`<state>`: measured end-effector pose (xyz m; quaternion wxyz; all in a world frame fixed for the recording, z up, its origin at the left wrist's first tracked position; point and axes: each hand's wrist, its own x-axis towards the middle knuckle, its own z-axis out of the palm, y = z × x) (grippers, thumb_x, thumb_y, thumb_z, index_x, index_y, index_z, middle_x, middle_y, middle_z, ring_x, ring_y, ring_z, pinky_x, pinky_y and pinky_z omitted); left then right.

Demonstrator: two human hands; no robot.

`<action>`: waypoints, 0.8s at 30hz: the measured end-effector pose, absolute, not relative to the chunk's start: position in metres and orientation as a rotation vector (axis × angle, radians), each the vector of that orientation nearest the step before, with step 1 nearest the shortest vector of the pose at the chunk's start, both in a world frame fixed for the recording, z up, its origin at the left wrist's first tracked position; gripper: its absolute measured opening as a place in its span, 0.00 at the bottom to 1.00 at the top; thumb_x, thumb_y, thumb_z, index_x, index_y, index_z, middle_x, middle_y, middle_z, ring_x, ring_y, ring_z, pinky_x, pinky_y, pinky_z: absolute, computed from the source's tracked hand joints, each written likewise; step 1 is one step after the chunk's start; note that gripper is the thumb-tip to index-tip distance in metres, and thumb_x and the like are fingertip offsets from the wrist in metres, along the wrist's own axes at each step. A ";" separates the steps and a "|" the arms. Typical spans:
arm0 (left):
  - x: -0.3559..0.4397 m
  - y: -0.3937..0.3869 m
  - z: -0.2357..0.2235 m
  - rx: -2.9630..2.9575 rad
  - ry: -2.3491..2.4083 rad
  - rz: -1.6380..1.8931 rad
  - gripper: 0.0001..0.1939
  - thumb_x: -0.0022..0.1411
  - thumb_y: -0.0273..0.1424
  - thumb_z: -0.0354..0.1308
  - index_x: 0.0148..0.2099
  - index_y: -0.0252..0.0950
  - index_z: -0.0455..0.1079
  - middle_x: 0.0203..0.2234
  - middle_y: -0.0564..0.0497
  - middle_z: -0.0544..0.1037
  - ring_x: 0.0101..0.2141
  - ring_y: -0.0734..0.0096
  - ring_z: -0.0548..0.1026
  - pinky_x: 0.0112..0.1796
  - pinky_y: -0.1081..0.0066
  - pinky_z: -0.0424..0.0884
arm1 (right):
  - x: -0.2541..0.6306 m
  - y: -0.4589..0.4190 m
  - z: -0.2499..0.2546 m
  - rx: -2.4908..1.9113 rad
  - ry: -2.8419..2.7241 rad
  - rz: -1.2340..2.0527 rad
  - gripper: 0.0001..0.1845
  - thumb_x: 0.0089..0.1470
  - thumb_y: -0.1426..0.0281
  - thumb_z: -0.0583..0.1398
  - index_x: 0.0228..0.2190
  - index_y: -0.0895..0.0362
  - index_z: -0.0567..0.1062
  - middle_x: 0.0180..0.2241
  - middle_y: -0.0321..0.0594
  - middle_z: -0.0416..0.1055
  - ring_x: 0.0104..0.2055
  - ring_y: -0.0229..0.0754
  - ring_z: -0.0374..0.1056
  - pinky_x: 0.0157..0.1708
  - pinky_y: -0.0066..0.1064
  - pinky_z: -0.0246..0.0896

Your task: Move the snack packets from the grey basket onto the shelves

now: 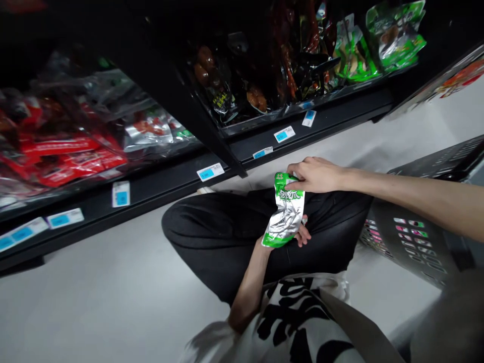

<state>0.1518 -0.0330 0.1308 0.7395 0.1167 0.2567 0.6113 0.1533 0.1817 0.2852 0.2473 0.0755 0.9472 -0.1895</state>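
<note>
A green and silver foil food pouch (pixel 286 212) hangs above my lap, tilted, its printed green end up. My right hand (pixel 315 175) is closed on its upper corner, thumb over the front. My left hand (pixel 302 235) lies behind the pouch's lower part, palm mostly hidden. Its visible fingers are apart and loosely bent past the pouch edge. A small whitish bit shows by these fingers, too small to name.
Black shelving (pixel 212 136) with price tags (pixel 284 134) crosses ahead. It holds red packets (pixel 71 156), dark vacuum packs (pixel 223 96) and green pouches (pixel 395 38). A grey shopping basket (pixel 412 247) stands on my right. My crossed legs (pixel 212 222) rest above the pale floor.
</note>
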 end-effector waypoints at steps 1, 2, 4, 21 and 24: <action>0.152 -0.032 0.132 0.241 0.562 1.354 0.27 0.62 0.45 0.59 0.53 0.27 0.70 0.29 0.38 0.82 0.28 0.56 0.80 0.29 0.64 0.71 | 0.153 0.182 0.285 0.203 2.589 -0.522 0.24 0.61 0.51 0.59 0.45 0.58 0.76 0.32 0.44 0.74 0.35 0.45 0.69 0.35 0.33 0.52; 0.152 -0.032 0.133 0.227 0.559 1.365 0.28 0.61 0.46 0.61 0.52 0.27 0.71 0.29 0.38 0.82 0.28 0.56 0.80 0.29 0.64 0.71 | 0.154 0.182 0.284 0.200 2.596 -0.527 0.23 0.61 0.51 0.59 0.45 0.58 0.76 0.31 0.43 0.74 0.34 0.45 0.69 0.34 0.33 0.52; 0.153 -0.030 0.132 0.199 0.554 1.378 0.29 0.57 0.47 0.65 0.51 0.28 0.71 0.28 0.39 0.82 0.27 0.56 0.80 0.28 0.64 0.71 | 0.154 0.181 0.283 0.195 2.605 -0.540 0.22 0.60 0.52 0.60 0.44 0.58 0.76 0.30 0.43 0.73 0.33 0.44 0.69 0.34 0.33 0.53; 0.139 -0.028 0.129 -0.360 0.902 2.073 0.31 0.51 0.31 0.73 0.58 0.37 0.73 0.50 0.44 0.81 0.48 0.60 0.79 0.51 0.67 0.70 | 0.163 0.185 0.270 0.438 2.276 -1.413 0.40 0.61 0.67 0.61 0.68 0.52 0.50 0.51 0.50 0.74 0.28 0.35 0.74 0.26 0.26 0.70; 0.139 -0.028 0.132 -0.388 0.947 2.133 0.33 0.50 0.33 0.74 0.59 0.39 0.72 0.53 0.42 0.80 0.52 0.53 0.77 0.53 0.60 0.71 | 0.162 0.183 0.272 0.560 2.072 -1.577 0.49 0.58 0.61 0.65 0.69 0.51 0.43 0.57 0.54 0.70 0.34 0.38 0.76 0.28 0.27 0.72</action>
